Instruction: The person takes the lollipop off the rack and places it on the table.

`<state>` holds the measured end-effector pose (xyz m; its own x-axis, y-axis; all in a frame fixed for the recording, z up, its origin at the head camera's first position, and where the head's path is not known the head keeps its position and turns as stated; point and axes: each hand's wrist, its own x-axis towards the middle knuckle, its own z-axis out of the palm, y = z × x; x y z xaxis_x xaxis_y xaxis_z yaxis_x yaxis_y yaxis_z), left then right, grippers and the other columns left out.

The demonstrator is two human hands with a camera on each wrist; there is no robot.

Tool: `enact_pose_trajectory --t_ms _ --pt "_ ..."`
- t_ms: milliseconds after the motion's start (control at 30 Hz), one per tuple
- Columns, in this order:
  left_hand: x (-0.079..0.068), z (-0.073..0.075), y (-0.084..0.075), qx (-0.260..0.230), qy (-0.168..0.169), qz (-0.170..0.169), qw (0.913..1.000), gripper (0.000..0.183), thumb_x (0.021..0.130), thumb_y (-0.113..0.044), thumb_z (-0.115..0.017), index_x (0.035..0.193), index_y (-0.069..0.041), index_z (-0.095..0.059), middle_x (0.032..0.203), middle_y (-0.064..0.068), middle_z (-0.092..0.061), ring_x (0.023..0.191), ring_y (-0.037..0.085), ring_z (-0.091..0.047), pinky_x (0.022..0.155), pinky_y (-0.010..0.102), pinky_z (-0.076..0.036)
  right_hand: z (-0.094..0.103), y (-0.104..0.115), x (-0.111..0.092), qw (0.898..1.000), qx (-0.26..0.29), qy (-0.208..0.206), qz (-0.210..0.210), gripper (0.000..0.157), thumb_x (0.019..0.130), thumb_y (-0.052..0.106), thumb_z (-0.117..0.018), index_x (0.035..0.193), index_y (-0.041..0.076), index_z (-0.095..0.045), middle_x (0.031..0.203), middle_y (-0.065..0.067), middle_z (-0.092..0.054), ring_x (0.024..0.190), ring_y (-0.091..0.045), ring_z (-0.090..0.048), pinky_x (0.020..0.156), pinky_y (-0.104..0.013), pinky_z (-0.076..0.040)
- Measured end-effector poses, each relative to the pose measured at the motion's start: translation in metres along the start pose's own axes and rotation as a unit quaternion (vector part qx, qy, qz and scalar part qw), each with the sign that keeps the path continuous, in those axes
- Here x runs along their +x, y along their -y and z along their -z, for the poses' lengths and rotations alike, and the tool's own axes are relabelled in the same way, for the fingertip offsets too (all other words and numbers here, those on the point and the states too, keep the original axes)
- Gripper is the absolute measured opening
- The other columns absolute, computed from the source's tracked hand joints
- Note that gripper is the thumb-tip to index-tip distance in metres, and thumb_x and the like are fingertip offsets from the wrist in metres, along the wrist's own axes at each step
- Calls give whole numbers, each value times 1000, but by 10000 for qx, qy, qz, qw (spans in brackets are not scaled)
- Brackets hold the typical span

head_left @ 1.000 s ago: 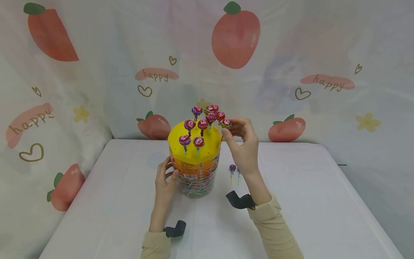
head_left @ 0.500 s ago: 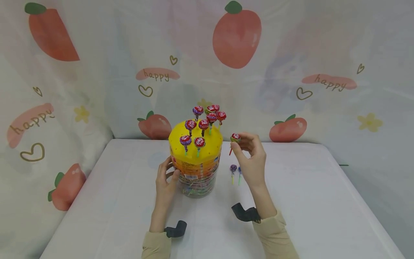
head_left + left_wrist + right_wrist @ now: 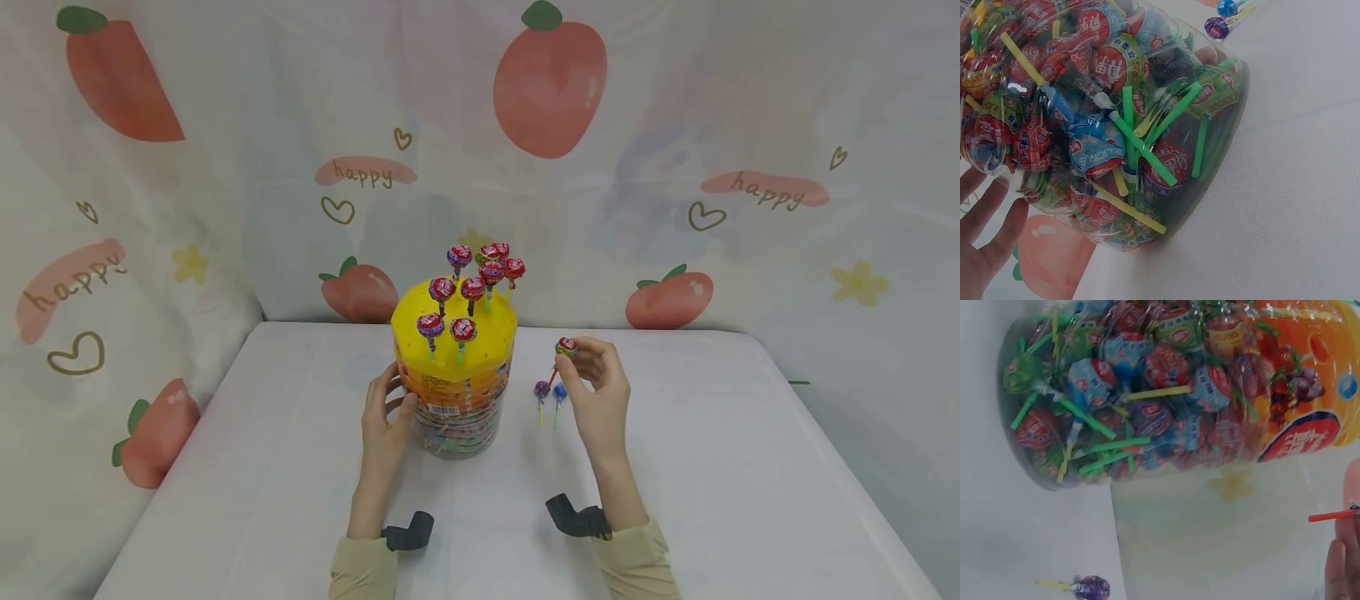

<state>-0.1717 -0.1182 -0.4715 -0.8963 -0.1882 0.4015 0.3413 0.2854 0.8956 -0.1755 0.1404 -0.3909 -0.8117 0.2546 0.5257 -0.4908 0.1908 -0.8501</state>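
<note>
A clear ribbed jar [image 3: 459, 433] packed with lollipops stands upright, topped by a yellow lid [image 3: 480, 354] with several wrapped lollipops [image 3: 462, 331] sticking up from it. My left hand [image 3: 385, 425] holds the jar's left side, thumb toward me; its fingers [image 3: 1004, 231] show against the ribbed plastic in the left wrist view. To the right of the jar, my right hand [image 3: 600, 392] pinches a lollipop [image 3: 566, 347] with a green-and-red wrapper and a red stick [image 3: 1330, 516]. Its candy end points up, above the table.
Two loose lollipops lie on the white table [image 3: 720, 483] right of the jar: a purple one [image 3: 542, 389] with a yellow stick and a blue one [image 3: 560, 391] with a green stick. A printed cloth backdrop [image 3: 450, 100] rises behind the table.
My right hand has drawn the green-and-red lollipop away from the lid's right edge, carrying it right and down toward the two loose lollipops. My left hand stays on the jar.
</note>
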Motion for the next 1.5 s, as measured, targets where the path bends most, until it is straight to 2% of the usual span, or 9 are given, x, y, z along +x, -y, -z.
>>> enact_pose_trajectory --t_ms 233,467,533,700,767,1033,1300,1467,1500 --pt "0 0 0 -10 1 -42 10000 52 96 -25 -59 144 -17 -41 138 7 -49 125 22 -49 100 52 -47 9 -12 1 9996 -129 -112 -230 29 87 5 -68 113 -4 -59 89 12 -64 81 1 -61 76 -12 -49" --pt "0 0 1 61 -6 -24 10000 52 95 -23 -59 144 -19 -41 137 5 -50 124 16 -50 99 45 -48 16 -1 -1 9964 -421 12 -730 29 87 0 -66 113 -8 -58 84 14 -62 77 2 -58 72 -12 -47" --pt "0 0 0 76 -8 -12 10000 52 95 -23 -59 144 -19 -41 137 5 -50 124 16 -50 99 43 -48 17 -7 0 9943 -579 66 -890 29 87 1 -67 114 -7 -59 84 10 -63 76 3 -58 72 -12 -46" --pt "0 0 0 -15 16 36 10000 52 95 -23 -59 144 -19 -41 138 5 -49 125 18 -48 101 51 -47 19 -11 0 9884 -858 192 -1237 29 88 5 -67 114 -6 -59 88 -2 -66 75 3 -58 72 -11 -47" --pt "0 0 0 -63 25 43 10000 52 95 -23 -59 144 -18 -41 139 6 -48 126 20 -48 101 54 -45 21 -8 1 9871 -936 248 -1278 29 88 5 -67 113 -8 -58 86 -1 -66 74 3 -59 71 -11 -48" --pt "0 -1 0 -49 28 0 10000 52 96 -25 -58 144 -17 -41 139 7 -48 126 22 -48 102 52 -46 36 -57 6 9806 -962 300 -1684 30 89 16 -68 113 -1 -61 86 0 -64 67 5 -62 64 -12 -51" --pt "1 -5 -2 -75 56 -159 9998 52 96 -25 -58 144 -17 -40 139 8 -48 125 21 -48 99 55 -46 45 -70 5 9745 -1104 259 -1934 29 89 16 -68 110 -2 -61 85 -3 -67 63 3 -63 62 -16 -53" --pt "-1 -3 -1 -14 -83 -164 9998 52 95 -18 -58 144 -16 -42 137 8 -50 125 18 -49 99 49 -48 43 -75 5 9691 -1342 330 -2044 30 89 17 -68 111 -1 -61 90 -10 -66 62 4 -61 61 -15 -52" --pt "-2 -3 -1 17 -121 -159 9998 52 95 -17 -58 144 -16 -42 137 8 -50 124 17 -49 99 45 -49 43 -76 5 9683 -1374 347 -2059 30 89 18 -68 111 -1 -61 91 -11 -66 62 5 -61 61 -15 -52"
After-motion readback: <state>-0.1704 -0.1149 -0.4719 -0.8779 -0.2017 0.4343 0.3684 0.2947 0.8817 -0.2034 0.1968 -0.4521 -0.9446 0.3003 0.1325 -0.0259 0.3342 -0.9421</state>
